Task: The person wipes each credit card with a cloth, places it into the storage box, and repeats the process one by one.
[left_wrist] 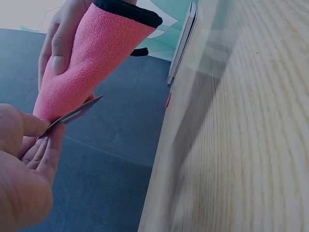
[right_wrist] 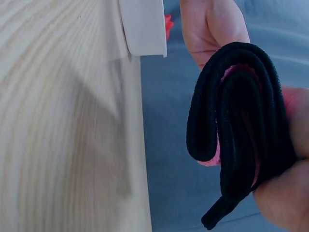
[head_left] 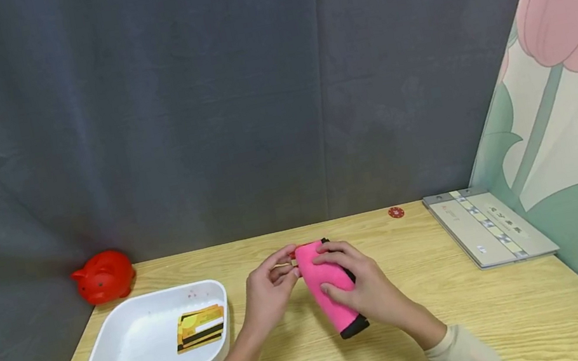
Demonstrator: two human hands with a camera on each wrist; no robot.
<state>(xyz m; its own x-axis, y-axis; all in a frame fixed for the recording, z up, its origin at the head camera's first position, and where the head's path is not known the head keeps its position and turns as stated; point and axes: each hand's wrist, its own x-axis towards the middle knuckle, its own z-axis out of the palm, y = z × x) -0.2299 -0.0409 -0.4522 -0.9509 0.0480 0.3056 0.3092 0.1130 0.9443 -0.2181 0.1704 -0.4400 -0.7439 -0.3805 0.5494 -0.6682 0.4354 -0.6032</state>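
A pink towel (head_left: 315, 279) with black trim, folded into a thick roll, is held above the wooden table and tilted. My right hand (head_left: 369, 289) grips it from the right, fingers over its front. At its upper left end, my left hand (head_left: 268, 294) pinches a thin flat card (left_wrist: 79, 112) between thumb and fingers. Only a red sliver of that card shows in the head view; in the left wrist view it lies edge-on against the towel. From the right wrist view, the towel's black-trimmed end (right_wrist: 241, 116) shows several folded layers.
A white plastic tray (head_left: 121, 345) at left holds several yellow and black cards (head_left: 199, 328). Behind it sits a red piggy bank (head_left: 105, 279). A red poker chip (head_left: 396, 212) lies by the back edge, and a grey calendar-like book (head_left: 485, 226) lies at the right.
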